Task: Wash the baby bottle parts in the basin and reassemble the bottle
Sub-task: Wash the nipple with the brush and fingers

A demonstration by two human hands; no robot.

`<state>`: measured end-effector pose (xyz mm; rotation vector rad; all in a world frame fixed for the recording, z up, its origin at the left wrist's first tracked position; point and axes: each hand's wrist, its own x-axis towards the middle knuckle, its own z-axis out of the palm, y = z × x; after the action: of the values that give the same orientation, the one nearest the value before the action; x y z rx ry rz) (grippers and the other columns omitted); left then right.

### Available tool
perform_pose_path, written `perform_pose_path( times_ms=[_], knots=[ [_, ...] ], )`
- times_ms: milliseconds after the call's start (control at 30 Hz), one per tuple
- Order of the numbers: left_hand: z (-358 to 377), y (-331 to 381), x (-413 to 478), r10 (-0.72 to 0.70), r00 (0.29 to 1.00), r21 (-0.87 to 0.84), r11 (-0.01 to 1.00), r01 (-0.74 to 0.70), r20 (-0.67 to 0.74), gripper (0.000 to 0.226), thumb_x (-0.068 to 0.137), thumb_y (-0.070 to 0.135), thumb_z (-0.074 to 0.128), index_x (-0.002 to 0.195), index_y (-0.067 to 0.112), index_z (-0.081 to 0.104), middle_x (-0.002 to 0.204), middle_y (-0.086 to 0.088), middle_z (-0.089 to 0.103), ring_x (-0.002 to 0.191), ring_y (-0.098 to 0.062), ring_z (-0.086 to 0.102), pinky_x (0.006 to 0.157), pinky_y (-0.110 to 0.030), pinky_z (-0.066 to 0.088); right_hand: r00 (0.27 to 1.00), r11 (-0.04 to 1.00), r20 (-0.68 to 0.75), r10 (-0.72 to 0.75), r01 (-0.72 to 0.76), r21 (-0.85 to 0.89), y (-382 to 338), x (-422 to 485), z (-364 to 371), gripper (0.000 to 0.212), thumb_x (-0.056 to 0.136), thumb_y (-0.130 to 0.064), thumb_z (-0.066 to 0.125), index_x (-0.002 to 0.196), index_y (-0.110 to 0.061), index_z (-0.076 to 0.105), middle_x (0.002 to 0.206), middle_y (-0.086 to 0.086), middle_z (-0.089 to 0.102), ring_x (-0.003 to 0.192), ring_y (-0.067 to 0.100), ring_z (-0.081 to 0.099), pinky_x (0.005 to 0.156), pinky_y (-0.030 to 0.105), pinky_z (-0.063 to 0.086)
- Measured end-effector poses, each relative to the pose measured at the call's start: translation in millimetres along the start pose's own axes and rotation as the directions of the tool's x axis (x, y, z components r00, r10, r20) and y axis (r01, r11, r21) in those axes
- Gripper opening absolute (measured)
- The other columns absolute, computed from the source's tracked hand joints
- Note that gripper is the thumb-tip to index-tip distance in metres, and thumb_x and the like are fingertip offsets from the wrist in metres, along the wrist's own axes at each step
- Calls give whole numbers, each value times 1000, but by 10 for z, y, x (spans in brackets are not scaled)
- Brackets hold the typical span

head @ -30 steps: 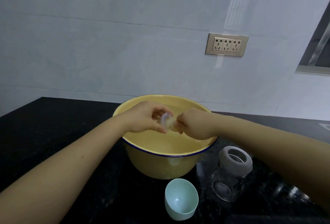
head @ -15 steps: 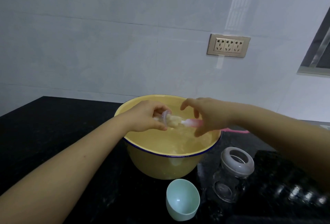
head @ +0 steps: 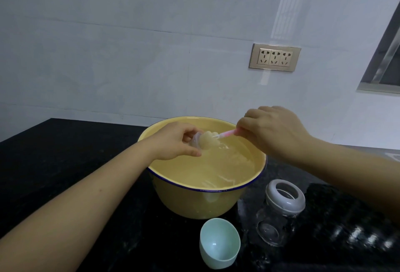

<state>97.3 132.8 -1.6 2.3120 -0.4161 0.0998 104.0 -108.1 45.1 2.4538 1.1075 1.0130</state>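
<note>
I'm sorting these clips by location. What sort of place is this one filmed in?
Most likely a home kitchen. A black stone countertop runs along a glossy white tiled wall with a triple wall socket, and a yellow basin of water stands on it beside a baby bottle.

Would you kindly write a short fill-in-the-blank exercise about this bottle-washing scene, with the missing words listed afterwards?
1. The right hand grips the brush by its ____ handle.
2. The left hand holds the teat over the ____ basin.
3. The clear bottle wears a ____ collar ring.
4. In front of the basin lies a pale ____ cap.

Missing words: pink; yellow; grey; green
</note>
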Motion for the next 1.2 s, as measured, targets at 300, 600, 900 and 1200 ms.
perform_pose_path(
  times_ms=[300,600,900,1200],
  knots=[
    [2,27,-23,30,1000,-75,997,-30,5,41,71,8,80,106,24,66,104,3,69,100,-13,64,96,-35,50,781,841,573,250,-468,272,-38,115,-112,46,83,-66,47,99,-23,52,86,-5,56,86,20,56,72,33,45],
    [-1,18,-16,30,999,-40,999,-29,13,41,72,9,79,106,26,65,103,4,68,100,-12,64,94,-31,51,859,892,491,146,-328,309,18,91,-173,27,86,-57,56,85,-30,59,87,-11,61,76,9,54,73,32,49],
    [4,29,-24,72,996,-8,997,-73,-45,46,71,13,81,112,26,65,107,9,67,101,-5,61,92,-23,48,710,693,657,255,-608,388,-47,170,-147,45,98,-33,37,63,-21,63,57,0,42,52,15,40,54,27,34],
    [32,-1,-21,86,996,419,905,-71,-17,18,81,26,67,99,25,61,94,9,64,91,-15,59,80,-38,50,561,662,803,200,-681,312,-131,226,-218,54,101,-45,31,95,-14,74,55,1,31,44,14,31,39,18,29]
  ],
)
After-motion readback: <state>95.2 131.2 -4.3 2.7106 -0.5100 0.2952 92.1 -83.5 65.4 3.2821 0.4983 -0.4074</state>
